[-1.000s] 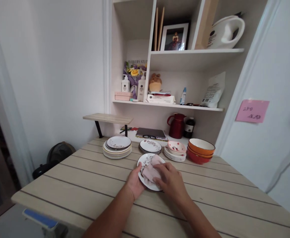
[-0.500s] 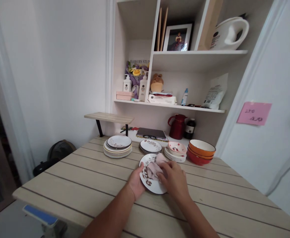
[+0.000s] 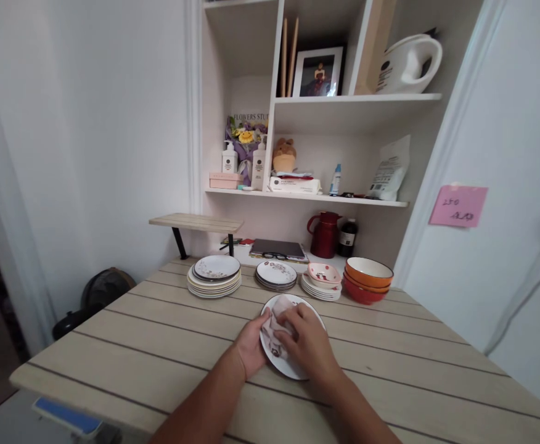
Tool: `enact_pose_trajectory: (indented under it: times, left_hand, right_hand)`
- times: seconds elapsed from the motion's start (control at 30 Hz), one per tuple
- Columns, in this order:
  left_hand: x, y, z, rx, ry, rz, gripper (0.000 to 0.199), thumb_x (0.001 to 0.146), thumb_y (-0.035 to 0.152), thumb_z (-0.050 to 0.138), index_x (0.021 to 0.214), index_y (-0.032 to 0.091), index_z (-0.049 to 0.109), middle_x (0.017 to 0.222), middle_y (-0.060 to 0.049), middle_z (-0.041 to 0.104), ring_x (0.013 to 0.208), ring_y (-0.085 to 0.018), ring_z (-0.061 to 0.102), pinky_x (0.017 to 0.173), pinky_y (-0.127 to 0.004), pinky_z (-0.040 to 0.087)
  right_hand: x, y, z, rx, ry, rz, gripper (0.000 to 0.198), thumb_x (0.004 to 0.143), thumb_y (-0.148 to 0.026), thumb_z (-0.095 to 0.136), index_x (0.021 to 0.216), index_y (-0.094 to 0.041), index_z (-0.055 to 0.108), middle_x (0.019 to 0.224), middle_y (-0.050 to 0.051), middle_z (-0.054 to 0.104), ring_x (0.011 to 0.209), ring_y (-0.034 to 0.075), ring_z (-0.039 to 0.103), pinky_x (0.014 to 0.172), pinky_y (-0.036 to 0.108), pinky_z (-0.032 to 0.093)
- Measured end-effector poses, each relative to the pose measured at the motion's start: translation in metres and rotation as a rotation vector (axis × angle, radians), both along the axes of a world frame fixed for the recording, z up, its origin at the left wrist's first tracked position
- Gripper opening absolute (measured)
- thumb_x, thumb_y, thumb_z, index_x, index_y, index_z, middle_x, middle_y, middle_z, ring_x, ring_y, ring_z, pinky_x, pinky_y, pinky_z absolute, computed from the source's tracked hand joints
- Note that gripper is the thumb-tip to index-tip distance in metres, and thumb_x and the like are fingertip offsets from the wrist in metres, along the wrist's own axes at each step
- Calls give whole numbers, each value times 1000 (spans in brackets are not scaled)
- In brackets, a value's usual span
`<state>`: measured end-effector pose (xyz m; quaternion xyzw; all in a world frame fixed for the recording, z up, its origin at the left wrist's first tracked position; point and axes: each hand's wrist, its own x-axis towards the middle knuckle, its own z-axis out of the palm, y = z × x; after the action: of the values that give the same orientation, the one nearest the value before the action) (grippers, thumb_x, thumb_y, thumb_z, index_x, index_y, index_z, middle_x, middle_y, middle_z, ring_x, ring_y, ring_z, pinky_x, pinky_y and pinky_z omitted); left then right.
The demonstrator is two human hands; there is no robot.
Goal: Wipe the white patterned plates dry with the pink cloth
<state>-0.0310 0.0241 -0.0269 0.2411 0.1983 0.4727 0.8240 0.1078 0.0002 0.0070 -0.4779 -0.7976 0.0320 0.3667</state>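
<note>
A white plate (image 3: 293, 369) with a dark rim and brown floral print is tilted above the near middle of the table. My left hand (image 3: 250, 345) grips its left edge, thumb over the rim and the other fingers hidden beneath. Bunched on the plate's face is a pale pink cloth (image 3: 274, 324). My right hand (image 3: 310, 339) presses that cloth against the plate with bent fingers, covering much of the print.
Behind the plate stand a tall plate stack (image 3: 214, 290), a lower stack of dark-rimmed plates (image 3: 275, 274), small plates (image 3: 320, 291) under a pink bowl (image 3: 324, 275), and orange and red bowls (image 3: 367, 283). A red jug (image 3: 324, 235) is farther back on the wooden table (image 3: 159, 345).
My right hand and the cloth have moved left over the plate, towards my left hand. The plate sits slightly lower in view, and the camera has shifted a little.
</note>
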Motion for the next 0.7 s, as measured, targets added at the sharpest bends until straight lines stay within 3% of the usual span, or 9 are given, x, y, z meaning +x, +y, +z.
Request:
enact_pose_trajectory:
  times: [0.2,0.47,0.57,0.7]
  left_hand:
    - [4,-5,5,19,6,-4,36,89,35,48,104,7,65,87,-14,73,79,-22,68,80,-33,47]
    - [3,-6,5,55,0,-28,39,89,38,48,106,7,65,88,-14,73,86,-25,68,85,-35,46]
    - [2,-5,5,30,28,-34,41,88,42,49,104,8,66,87,-13,73,86,-25,68,85,-35,46]
    - [0,-3,3,9,37,-58,40,87,42,50,100,8,67,85,-13,73,81,-23,68,81,-33,46]
  right_hand:
    - [8,9,-2,1,59,-91,25,78,-28,58,102,-28,64,93,3,52,80,18,54,73,30,39]
    - [15,10,-1,-109,-77,-206,10,80,-30,53,83,-22,58,89,2,51,70,14,51,58,25,28]
    - [18,5,2,-149,-142,-153,6,77,-27,55,79,-22,57,86,1,53,66,12,49,56,25,25]
    - [12,-4,4,-147,-117,-17,6,73,-24,60,79,-23,57,87,0,54,71,13,51,61,24,29]
